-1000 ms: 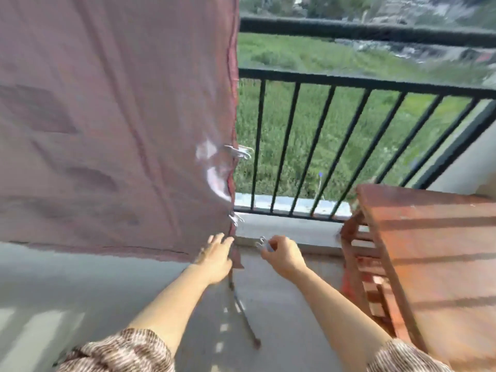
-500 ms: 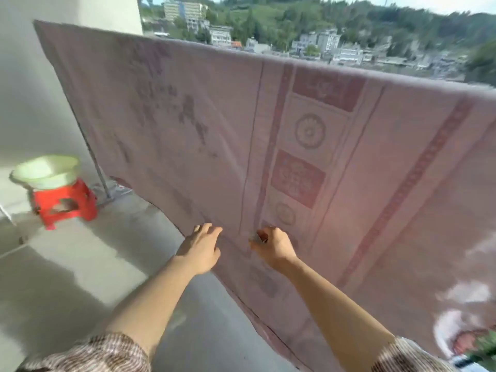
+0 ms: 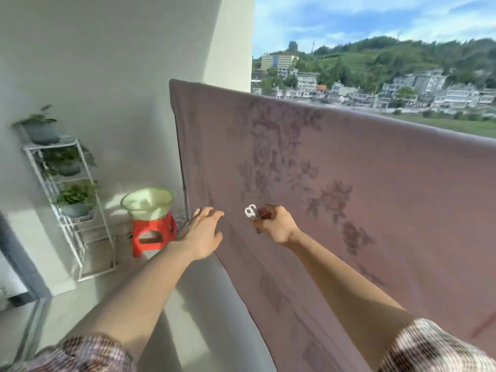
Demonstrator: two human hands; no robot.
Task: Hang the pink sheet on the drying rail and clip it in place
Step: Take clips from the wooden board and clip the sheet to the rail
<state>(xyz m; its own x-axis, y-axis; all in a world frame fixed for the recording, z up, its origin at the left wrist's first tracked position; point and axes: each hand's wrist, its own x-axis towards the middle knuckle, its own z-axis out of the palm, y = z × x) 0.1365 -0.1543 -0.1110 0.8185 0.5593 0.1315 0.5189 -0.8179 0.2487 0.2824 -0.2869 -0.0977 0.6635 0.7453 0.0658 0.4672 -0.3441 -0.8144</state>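
Pinching a white clip (image 3: 251, 211) in my closed right hand (image 3: 276, 224), I reach my open left hand (image 3: 202, 232) toward the pink sheet (image 3: 335, 183), draped over the rail at twelve o'clock.

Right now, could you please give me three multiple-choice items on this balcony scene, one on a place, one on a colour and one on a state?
1. Where does the green basin sit?
A. on the red stool
B. on the white plant rack
C. on the floor

2. What colour is the clip?
A. blue
B. white
C. black

3. How is the pink sheet?
A. folded in the basin
B. draped over the rail
C. bunched on the floor

Answers:
1. A: the basin rests on top of the stool, beside the rack.
2. B: the clip pinched in the right hand is white.
3. B: the sheet hangs spread out, with the open left hand at its edge.
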